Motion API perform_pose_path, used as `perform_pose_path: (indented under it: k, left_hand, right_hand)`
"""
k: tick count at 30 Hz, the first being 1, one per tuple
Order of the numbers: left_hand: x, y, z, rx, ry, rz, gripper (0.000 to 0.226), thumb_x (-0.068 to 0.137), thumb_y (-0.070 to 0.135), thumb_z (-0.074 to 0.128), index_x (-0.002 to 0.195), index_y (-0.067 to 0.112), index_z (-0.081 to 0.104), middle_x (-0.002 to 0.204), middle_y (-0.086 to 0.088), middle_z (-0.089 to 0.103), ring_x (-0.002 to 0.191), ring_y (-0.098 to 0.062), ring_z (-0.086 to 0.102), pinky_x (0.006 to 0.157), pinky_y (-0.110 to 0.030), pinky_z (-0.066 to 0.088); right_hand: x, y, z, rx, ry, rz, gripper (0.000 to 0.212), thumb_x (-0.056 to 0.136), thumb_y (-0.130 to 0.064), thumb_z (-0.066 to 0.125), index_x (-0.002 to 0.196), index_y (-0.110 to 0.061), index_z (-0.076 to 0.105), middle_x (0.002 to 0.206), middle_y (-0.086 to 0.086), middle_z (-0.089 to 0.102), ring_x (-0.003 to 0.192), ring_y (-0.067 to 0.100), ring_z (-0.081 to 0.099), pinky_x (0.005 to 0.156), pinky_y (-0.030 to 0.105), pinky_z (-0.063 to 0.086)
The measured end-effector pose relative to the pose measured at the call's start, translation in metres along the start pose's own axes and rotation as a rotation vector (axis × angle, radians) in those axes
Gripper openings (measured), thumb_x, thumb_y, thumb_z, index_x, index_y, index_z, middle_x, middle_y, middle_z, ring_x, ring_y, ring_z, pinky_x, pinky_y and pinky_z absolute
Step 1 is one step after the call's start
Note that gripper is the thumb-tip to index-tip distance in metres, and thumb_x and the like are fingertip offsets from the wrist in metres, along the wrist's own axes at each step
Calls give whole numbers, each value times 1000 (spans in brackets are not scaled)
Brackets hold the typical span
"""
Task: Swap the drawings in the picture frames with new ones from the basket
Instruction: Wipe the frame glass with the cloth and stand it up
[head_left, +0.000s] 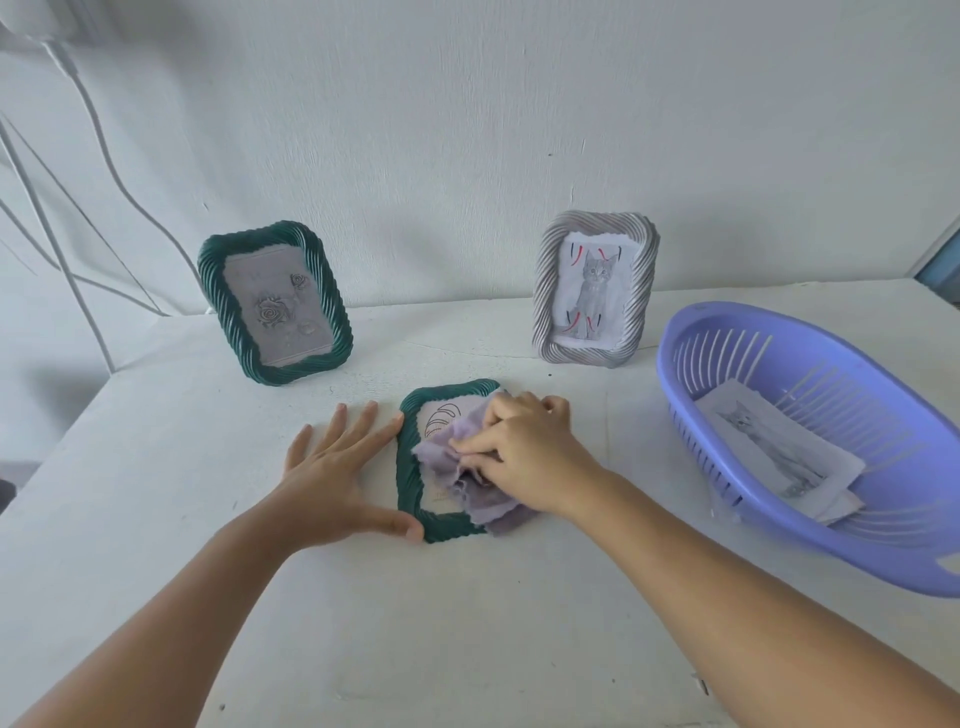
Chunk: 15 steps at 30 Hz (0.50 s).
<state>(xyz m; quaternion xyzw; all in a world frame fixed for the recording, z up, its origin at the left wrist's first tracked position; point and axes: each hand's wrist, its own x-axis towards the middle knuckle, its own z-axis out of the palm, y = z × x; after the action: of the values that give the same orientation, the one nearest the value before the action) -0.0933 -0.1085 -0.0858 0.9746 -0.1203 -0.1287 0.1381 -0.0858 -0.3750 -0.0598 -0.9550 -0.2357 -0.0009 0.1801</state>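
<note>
Crumpled pale lilac cloth (470, 470) covers most of the picture window of the small dark green twisted-rim frame (410, 467) that lies flat on the white worktop (156, 493), so only a part of the drawing under it shows: some curved dark lines at the upper left corner, too little to tell what it is. The right side of this frame is hidden under the cloth and the right hand (524, 457). The right hand has its fingers bent and pinched together on the cloth, pressing it onto the frame. The left hand (337, 467) lies flat with fingers spread apart, and its thumb and fingertips touch the left edge of the frame; it clasps nothing.

Behind, two frames stand tilted back near the white wall. The larger dark green twisted-rim frame (275, 304) at the left holds a grey drawing of roses, rather faint. The silver-grey twisted-rim frame (595, 288) at the right holds a drawing of a sitting grey kitten with red and black marks around it.

At the right, the lilac-blue oval plastic basket with slots (883, 530) is cut off by the edge of the view. Inside it lie sheets of paper (779, 452); the top one shows a grey cat, and how many are under it I cannot tell.
</note>
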Motion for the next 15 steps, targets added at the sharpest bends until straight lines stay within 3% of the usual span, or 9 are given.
perform_pose_path:
  k: [5,11,15]
  left_hand:
    - [-1,0,-1,2,-1,-4,126,38,109,50,140,70,-13,164,22,-21,149,-6,-32,124,-47,-16]
    - [-1,1,-1,2,-15,-9,129,40,108,51,145,67,-12,164,22,-23,148,-7,-34,123,-48,-17]
    - [0,0,-1,-1,-9,-6,126,40,108,51,142,70,-13,164,23,-22,148,-6,-34,123,-47,-17]
  right_hand:
    - [-14,-8,7,21,-92,-135,24,99,-55,53,118,-55,68,99,-16,37,102,10,29,94,40,17]
    - [-9,26,-15,-72,22,84,25,99,-55,53,116,-53,71,102,-16,41,110,15,41,98,40,23]
    - [-6,2,1,-2,4,45,23,100,-50,54,112,-45,73,105,-13,42,112,15,42,98,43,26]
